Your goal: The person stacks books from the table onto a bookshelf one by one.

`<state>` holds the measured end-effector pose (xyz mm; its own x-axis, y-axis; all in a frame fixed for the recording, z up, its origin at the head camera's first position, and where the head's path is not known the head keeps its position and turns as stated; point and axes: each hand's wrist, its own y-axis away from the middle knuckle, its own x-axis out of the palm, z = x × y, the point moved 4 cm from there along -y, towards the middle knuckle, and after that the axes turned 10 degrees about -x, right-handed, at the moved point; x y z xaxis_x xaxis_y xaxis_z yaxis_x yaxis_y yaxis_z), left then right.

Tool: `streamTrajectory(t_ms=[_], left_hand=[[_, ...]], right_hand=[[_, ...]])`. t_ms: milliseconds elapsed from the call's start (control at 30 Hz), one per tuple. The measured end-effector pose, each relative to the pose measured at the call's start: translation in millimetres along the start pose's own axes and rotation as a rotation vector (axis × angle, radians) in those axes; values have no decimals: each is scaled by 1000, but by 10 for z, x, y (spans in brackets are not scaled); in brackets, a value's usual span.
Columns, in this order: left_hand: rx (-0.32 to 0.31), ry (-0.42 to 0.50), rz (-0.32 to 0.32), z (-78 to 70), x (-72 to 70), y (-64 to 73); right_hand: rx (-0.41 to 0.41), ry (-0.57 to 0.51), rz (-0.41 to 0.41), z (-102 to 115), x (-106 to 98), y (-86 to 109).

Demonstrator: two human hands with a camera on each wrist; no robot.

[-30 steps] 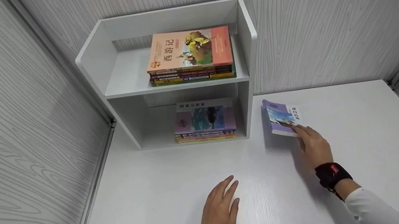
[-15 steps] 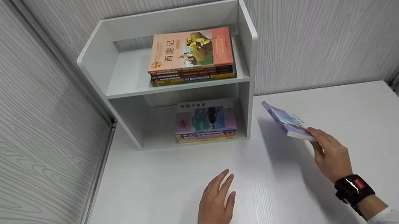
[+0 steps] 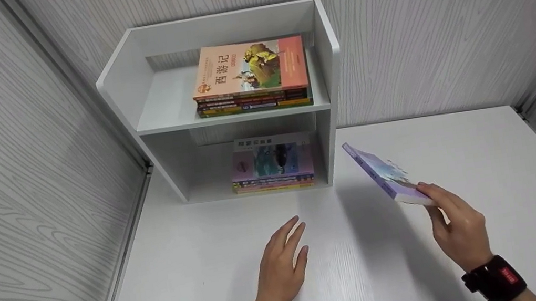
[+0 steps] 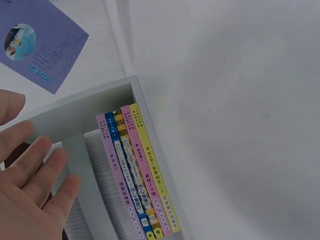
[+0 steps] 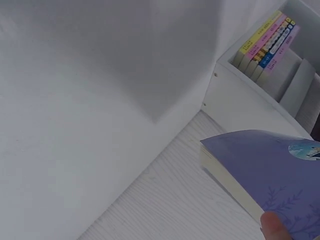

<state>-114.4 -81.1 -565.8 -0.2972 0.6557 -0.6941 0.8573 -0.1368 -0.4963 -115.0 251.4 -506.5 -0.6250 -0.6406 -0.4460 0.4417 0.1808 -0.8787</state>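
Observation:
A purple paperback book (image 3: 382,176) hangs tilted above the white table, right of the shelf. My right hand (image 3: 461,228) pinches its near right corner, fingers on the front cover and thumb beneath. In the right wrist view the thumb presses the purple back cover (image 5: 255,170), and pale page edges show. The left wrist view also catches this back cover (image 4: 47,47). My left hand (image 3: 279,271) holds nothing; its fingers are extended and slightly spread over the table in front of the shelf.
A white two-tier shelf (image 3: 234,120) stands against the back wall. Its upper level bears a book stack topped by an orange cover (image 3: 248,68); several thinner books (image 3: 271,163) lie stacked below. Wood-grain panels (image 3: 6,211) enclose the white table (image 3: 169,271).
My right hand has drawn the book toward me and to the right, lifting and tilting it more. My left hand has shifted slightly forward and left.

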Motion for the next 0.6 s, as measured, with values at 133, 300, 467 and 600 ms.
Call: streamTrajectory(t_ms=[133,300,467,600], left_hand=[[4,4,-9,-20,-24,-60],[16,13,-44,-40,-56,-175],[16,67,-73,-64,-110,-358],[-38,173,-39,-66,-160,-535]], right_hand=[[-36,-19,-19,110,-62,7],[-64,-69,-63,262,-105,-8],[-97,-112,-83,432,-104,-54],[-129,-143,-68,551,-54,-71]])
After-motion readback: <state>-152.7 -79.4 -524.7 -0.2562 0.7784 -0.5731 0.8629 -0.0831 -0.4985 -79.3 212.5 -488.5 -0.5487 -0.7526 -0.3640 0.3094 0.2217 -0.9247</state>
